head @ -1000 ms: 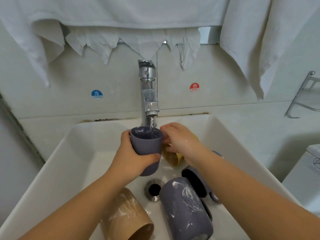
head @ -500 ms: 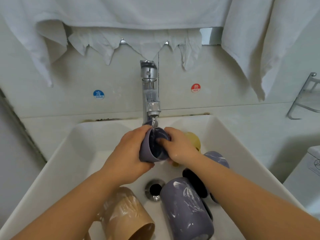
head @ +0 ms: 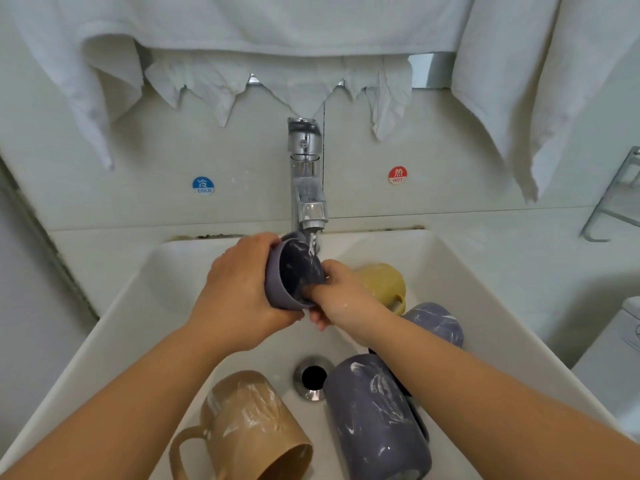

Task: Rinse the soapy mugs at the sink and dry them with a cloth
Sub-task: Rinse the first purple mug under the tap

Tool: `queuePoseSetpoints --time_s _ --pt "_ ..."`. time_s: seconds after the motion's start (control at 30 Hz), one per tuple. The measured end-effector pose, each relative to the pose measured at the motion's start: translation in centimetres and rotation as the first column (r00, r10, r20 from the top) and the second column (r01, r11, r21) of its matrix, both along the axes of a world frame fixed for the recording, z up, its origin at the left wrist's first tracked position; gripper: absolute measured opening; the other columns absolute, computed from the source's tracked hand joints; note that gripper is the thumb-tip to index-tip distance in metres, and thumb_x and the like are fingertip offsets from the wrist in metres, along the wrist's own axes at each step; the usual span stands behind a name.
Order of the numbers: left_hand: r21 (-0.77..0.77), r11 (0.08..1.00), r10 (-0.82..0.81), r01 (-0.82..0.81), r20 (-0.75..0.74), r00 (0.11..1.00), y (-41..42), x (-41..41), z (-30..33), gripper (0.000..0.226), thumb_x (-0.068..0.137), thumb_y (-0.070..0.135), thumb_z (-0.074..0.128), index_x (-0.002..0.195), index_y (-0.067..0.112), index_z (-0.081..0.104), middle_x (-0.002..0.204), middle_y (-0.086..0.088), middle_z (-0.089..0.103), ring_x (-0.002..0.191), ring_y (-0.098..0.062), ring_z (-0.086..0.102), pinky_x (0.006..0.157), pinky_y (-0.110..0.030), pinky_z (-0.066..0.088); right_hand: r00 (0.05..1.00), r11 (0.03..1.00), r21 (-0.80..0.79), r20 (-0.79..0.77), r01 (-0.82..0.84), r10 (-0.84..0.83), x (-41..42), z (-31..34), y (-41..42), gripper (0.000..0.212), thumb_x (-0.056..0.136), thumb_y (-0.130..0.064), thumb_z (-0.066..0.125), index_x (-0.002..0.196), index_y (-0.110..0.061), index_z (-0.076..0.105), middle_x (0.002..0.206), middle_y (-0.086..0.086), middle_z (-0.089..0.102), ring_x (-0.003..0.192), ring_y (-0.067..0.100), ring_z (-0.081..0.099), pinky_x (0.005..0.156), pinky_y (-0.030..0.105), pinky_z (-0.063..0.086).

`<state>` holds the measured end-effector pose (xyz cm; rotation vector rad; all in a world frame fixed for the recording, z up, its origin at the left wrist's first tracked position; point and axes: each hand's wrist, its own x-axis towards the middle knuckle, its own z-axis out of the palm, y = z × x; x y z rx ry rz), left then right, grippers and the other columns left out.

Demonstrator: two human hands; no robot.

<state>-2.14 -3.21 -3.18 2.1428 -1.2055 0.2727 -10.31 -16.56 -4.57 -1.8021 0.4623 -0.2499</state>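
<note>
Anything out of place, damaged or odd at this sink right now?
Nothing broken or spilled. The mugs in the sink lie tipped on their sides, streaked with soap, which fits the washing. The only blemish is dark grime along the seam where the basin meets the wall, left of the faucet.

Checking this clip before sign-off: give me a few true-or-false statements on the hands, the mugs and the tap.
1. The left hand grips the purple mug under the faucet. True.
2. Water is running from the faucet. True.
3. The right hand holds a drying cloth. False: its fingers reach into the purple mug.
4. The tan mug stands upright in the sink. False: it lies on its side.
5. The hot sticker is blue. False: it is red.
</note>
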Motion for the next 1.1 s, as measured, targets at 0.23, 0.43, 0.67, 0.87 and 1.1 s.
queuePoseSetpoints --time_s 0.23,0.43,0.67,0.87,1.1 --pt "0.078 0.985 -0.143 0.153 -0.118 0.983 0.2 0.4 0.4 0.082 0.05 0.038 0.092 0.117 0.043 0.045 0.11 0.022 0.054 0.1 -0.005 0.054 0.084 -0.03 0.049 0.997 0.898 -0.44 -0.067 0.013 -0.047 0.2 -0.1 -1.3 0.028 0.098 -0.027 0.046 0.082 -0.008 0.057 0.073 0.012 0.06 0.067 0.03 0.057 0.064 0.043 0.048" --pt "0.018 0.977 -0.207 0.215 -0.2 0.958 0.6 1.0 0.9 0.083 0.05 0.028 0.094 0.113 0.05 0.045 0.11 0.026 0.057 0.103 0.002 0.055 0.083 -0.019 0.046 1.0 0.954 -0.3 0.005 -0.013 0.016 0.2 -0.4 -0.9 0.007 0.089 -0.012 0.055 0.09 -0.017 0.051 0.076 -0.002 0.055 0.067 0.014 0.05 0.058 0.03 0.039" --pt "0.051 0.979 -0.177 0.196 -0.251 0.952 0.5 0.6 0.6 0.086 0.046 0.046 0.086 0.123 0.045 0.047 0.117 0.022 0.056 0.108 -0.003 0.055 0.092 -0.039 0.052 0.991 0.899 -0.419 0.089 0.128 -0.099 -0.2 0.8 -1.0 0.027 0.1 -0.019 0.045 0.072 -0.019 0.044 0.066 -0.002 0.049 0.054 0.008 0.046 0.042 0.012 0.033" --pt "0.085 0.994 0.065 -0.068 0.029 0.997 0.1 -0.6 0.9 0.096 0.043 0.057 0.09 0.121 0.026 0.045 0.108 0.009 0.057 0.095 -0.016 0.054 0.086 -0.038 0.047 0.997 0.998 -0.045 -0.068 0.039 -0.042 -1.0 1.7 -0.5 0.004 0.092 -0.005 0.052 0.09 -0.008 0.053 0.059 0.007 0.056 0.034 0.009 0.044 0.038 0.021 0.041" --pt "0.141 0.99 -0.009 0.003 0.036 0.999 1.2 -0.2 0.0 0.081 0.054 0.051 0.088 0.121 0.032 0.046 0.102 0.023 0.048 0.085 0.001 0.042 0.102 -0.035 0.029 0.991 0.805 -0.593 -0.116 -0.013 -0.069 -0.4 0.8 -0.9 0.043 0.1 -0.04 0.043 0.063 -0.018 0.044 0.061 -0.001 0.05 0.058 0.017 0.047 0.053 0.031 0.033"
